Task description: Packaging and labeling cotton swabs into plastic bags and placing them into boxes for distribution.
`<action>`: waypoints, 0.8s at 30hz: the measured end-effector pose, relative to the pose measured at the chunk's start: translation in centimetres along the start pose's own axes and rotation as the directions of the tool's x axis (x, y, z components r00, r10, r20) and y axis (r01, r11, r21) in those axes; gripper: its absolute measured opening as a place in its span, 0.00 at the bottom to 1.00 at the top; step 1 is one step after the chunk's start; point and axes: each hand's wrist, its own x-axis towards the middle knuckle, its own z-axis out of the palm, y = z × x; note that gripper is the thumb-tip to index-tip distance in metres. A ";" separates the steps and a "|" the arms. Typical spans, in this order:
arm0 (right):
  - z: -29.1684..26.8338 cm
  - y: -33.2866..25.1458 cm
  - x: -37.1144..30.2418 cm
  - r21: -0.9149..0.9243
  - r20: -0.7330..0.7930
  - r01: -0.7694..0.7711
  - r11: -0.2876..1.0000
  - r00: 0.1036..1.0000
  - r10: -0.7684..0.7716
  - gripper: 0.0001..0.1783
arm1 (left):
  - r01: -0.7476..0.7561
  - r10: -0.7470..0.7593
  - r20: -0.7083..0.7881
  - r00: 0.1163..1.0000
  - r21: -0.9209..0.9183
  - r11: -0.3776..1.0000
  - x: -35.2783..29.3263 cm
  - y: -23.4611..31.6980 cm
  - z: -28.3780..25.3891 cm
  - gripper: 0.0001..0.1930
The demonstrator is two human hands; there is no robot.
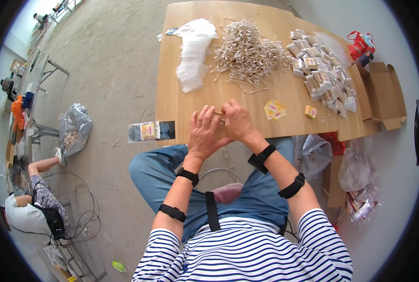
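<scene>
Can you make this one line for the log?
left hand, right hand: close together, near edge of table | held: cannot tell | beyond: cotton swab pile

The table [176,105] is showing a warm light brown with fine wood grain. The cotton swabs [249,51] are displaying white tips and pale tan sticks, while the plastic sleeves [194,51] are looking milky white. The filled packets [324,82] are mixing white with beige and a little yellow, and the loose cards [275,109] are carrying yellow, white and some red. The flat pad [167,130] is appearing black. The open carton [388,91] is showing plain brown, and the carry bag [360,46] is shining bright red. The person is wearing a white shirt [247,254] with navy stripes, blue jeans [158,164] and black straps [212,211]. The floor [120,70] is looking dull greyish brown.
</scene>
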 end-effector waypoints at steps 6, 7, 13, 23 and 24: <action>-1.4 2.6 1.6 -0.065 -0.141 -0.046 0.997 0.989 0.037 0.09 | 0.000 -0.001 0.048 0.999 0.033 0.999 -0.3 -0.3 -0.2 0.45; -2.4 3.9 2.4 -0.144 -0.208 -0.116 0.983 0.974 0.085 0.11 | -0.003 -0.001 0.067 0.998 0.061 0.998 -0.3 -0.3 -0.3 0.46; -5.5 9.7 4.0 -0.305 -0.226 -0.345 0.888 0.932 0.284 0.12 | -0.015 0.007 0.087 0.996 0.083 0.996 0.1 0.1 -0.5 0.44; -2.1 2.8 2.4 -0.106 -0.089 -0.097 0.990 0.992 0.088 0.06 | -0.012 0.006 0.074 0.997 0.089 0.996 0.1 0.1 -0.8 0.44; -2.3 2.6 2.7 -0.096 -0.094 -0.128 0.987 0.988 0.119 0.06 | -0.013 0.006 0.073 0.997 0.090 0.996 0.1 0.1 -0.7 0.44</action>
